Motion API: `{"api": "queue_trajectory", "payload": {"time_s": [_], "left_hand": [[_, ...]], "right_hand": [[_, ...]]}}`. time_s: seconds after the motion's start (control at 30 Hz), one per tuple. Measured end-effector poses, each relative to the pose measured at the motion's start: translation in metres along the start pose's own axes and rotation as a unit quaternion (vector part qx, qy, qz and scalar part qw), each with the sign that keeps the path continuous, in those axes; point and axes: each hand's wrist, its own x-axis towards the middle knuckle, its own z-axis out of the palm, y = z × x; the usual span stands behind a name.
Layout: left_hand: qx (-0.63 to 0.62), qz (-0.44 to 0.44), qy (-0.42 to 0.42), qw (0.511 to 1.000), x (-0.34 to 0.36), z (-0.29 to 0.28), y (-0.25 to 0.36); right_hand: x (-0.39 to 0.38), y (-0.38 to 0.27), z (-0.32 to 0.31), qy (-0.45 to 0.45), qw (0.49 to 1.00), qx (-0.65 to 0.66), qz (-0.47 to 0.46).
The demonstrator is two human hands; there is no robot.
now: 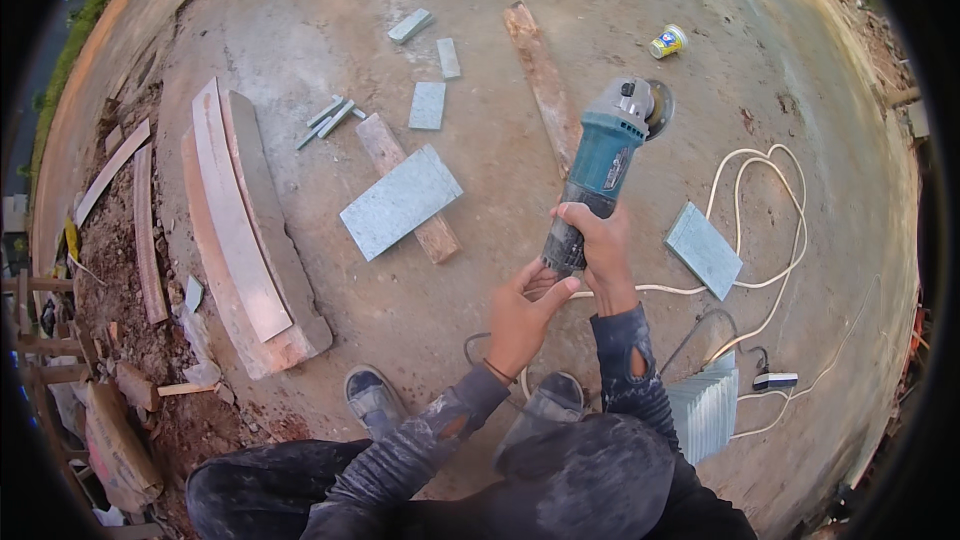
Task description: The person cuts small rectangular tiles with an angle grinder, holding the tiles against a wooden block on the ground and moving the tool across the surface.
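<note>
My right hand (603, 245) is wrapped round the black rear grip of a teal angle grinder (602, 155), held above the ground with its grey head pointing away from me. The disc (659, 110) shows at the head's right side. At the grinder's back end, the curled fingers of my left hand (524, 312) touch the casing, thumb apart; part of the fingers is hidden. To the left, a large grey-green stone tile (402, 202) lies across a short wooden board (436, 239).
Beyond lie cut tile pieces (427, 106), thin strips (328, 122) and a long plank (540, 75). At right are a looped cream cord (803, 202), a loose tile (704, 250), stacked tiles (703, 410) and a power socket (776, 380). Long curved-looking boards (232, 210) lie left.
</note>
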Motion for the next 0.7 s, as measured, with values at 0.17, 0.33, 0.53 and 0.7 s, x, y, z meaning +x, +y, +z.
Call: {"api": "queue_trajectory", "payload": {"time_s": [0.17, 0.33, 0.53, 0.7], "left_hand": [[-0.039, -0.046, 0.076, 0.995, 0.007, -0.006, -0.006], [0.05, -0.01, 0.051, 0.997, 0.012, 0.049, 0.005], [0.092, -0.128, 0.006, 0.987, 0.061, -0.016, -0.012], [0.077, -0.101, -0.29, 0.949, 0.016, 0.017, 0.036]], "right_hand": [[-0.001, -0.001, 0.022, 0.009, 0.999, -0.029, -0.01], [0.008, -0.037, -0.031, 0.031, 0.998, -0.005, -0.058], [0.023, -0.016, 0.002, 0.089, 0.976, -0.143, -0.135], [-0.011, -0.021, -0.022, 0.114, 0.983, -0.073, -0.124]]}}
